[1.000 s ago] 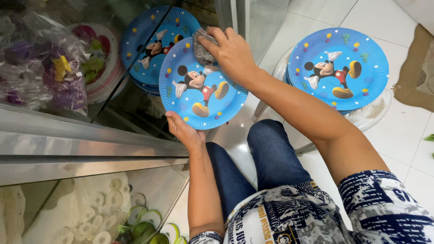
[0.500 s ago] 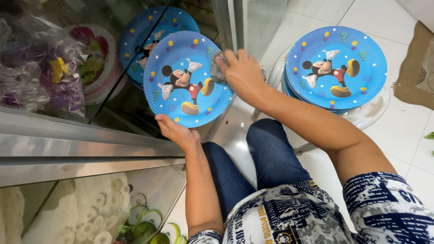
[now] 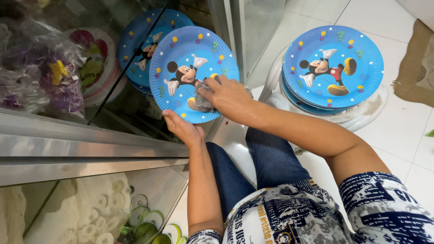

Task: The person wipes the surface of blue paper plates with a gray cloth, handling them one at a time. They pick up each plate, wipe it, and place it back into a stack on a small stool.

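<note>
I have one view only, worn on the head, looking steeply down and close over my lap, both hands, the glass cabinet [image 3: 90,90] leftward and floor [image 3: 407,135] rightward.

The person wears a short-sleeved shirt of white cloth [image 3: 289,217] covered in a dense dark navy print, with blocks of lettering, grey smudged patches and a few mustard-yellow characters running down the front. Each sleeve ends above the elbow: the right sleeve [image 3: 384,203] shows broad navy shapes on white, while only the hem of the left sleeve [image 3: 205,236] shows at the lower edge. Both forearms are bare, with no watch, band or ring to be seen on the left hand [image 3: 183,129] or the right hand [image 3: 228,95]. The legs are in dark blue denim trousers [image 3: 271,162], plain and unpatterned, with soft folds near the knees.
</note>
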